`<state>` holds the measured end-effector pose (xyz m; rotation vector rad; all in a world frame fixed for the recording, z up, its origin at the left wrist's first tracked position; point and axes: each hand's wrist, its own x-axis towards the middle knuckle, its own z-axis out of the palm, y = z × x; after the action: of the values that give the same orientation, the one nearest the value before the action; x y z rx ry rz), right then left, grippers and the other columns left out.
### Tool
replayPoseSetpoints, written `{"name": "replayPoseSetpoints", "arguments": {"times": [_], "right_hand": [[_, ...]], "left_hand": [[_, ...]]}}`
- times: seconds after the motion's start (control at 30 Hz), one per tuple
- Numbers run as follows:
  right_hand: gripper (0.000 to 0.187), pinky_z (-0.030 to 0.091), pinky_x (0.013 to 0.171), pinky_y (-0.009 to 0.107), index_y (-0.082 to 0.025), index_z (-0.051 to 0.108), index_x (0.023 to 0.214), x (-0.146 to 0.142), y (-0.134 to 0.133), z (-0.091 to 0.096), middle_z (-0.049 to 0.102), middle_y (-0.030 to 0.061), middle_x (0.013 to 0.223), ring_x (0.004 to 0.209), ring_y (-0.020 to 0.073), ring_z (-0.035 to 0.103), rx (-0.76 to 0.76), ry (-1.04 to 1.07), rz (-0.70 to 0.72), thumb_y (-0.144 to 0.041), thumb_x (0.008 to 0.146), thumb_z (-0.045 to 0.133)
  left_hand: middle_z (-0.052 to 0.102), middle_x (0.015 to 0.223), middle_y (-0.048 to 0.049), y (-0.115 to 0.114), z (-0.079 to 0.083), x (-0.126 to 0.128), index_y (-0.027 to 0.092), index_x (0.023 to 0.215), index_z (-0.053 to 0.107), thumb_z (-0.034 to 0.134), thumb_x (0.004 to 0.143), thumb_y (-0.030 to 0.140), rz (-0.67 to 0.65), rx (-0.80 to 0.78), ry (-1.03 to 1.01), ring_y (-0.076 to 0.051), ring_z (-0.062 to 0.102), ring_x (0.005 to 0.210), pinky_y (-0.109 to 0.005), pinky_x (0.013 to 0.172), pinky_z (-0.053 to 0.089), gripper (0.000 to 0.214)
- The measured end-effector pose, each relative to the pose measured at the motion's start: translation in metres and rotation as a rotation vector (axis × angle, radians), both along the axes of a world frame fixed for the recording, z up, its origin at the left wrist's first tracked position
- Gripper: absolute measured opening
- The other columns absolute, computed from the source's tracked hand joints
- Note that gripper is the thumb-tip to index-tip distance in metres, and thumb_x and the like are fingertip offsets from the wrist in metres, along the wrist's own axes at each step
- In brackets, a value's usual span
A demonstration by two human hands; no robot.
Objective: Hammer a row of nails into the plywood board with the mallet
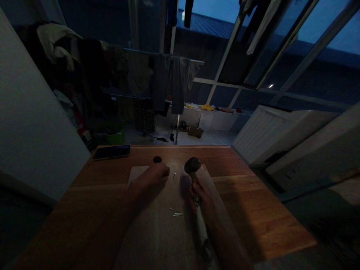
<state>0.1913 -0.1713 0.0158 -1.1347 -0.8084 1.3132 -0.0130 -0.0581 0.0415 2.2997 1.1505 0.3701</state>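
"Right grip (204, 197)?"
"Closed around the handle of the hammer (192, 165), its head near the far end of the board (153, 232)."
"Left grip (157, 174)?"
"Curled over the board; cannot tell whether anything is held."
"Nails (177, 214)?"
"Several loose on the board; one nail-like piece (174, 174) beside the left grip. Board lies on the bench (264, 210)."

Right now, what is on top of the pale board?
A few loose nails lie on the pale board, with a small shiny piece farther up. Anything covered by the left forearm or hammer is hidden.
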Motion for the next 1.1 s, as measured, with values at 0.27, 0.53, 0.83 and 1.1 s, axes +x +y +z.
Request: {"name": "replayPoseSetpoints", "arguments": {"times": [0.27,0.53,0.83,1.1], "right_hand": [[0.044,0.034,0.033,0.020,-0.021,0.062,0.111,-0.002,-0.003,0.025,0.056,-0.0082,0.060,0.034,0.0077,0.045,0.092,-0.079,-0.012,-0.053,0.083,0.073],[0.046,0.031,0.030,0.018,-0.020,0.062,0.112,-0.029,0.003,0.010,0.055,-0.0095,0.059,0.031,0.0064,0.044,0.078,0.017,0.121,-0.051,0.081,0.075],[0.057,0.028,0.026,0.018,-0.020,0.062,0.123,-0.029,0.000,-0.004,0.059,-0.0080,0.060,0.028,0.0066,0.042,-0.012,0.132,0.167,-0.051,0.078,0.078],[0.057,0.031,0.028,0.019,-0.021,0.063,0.126,-0.027,0.001,0.000,0.059,-0.0078,0.060,0.031,0.0077,0.044,-0.017,0.131,0.178,-0.048,0.078,0.079]], "left_hand": [[0.069,0.079,-0.0029,0.015,-0.030,-0.005,0.014,0.083,0.072,0.059,0.076,0.019,-0.031,-0.187,-0.267,-0.016,0.062,0.073,-0.025,0.068,0.045,0.016],[0.068,0.075,-0.0022,0.016,-0.030,-0.004,0.013,0.079,0.073,0.062,0.077,0.021,0.024,-0.146,-0.262,-0.016,0.061,0.070,-0.026,0.066,0.043,0.014],[0.071,0.079,-0.0035,0.021,-0.036,-0.006,0.014,0.085,0.074,0.068,0.077,0.024,0.012,-0.173,-0.284,-0.016,0.062,0.073,-0.027,0.070,0.047,0.014],[0.070,0.078,-0.0035,0.020,-0.034,-0.008,0.014,0.081,0.074,0.067,0.079,0.020,-0.008,-0.159,-0.294,-0.016,0.062,0.073,-0.026,0.069,0.046,0.010]]}}
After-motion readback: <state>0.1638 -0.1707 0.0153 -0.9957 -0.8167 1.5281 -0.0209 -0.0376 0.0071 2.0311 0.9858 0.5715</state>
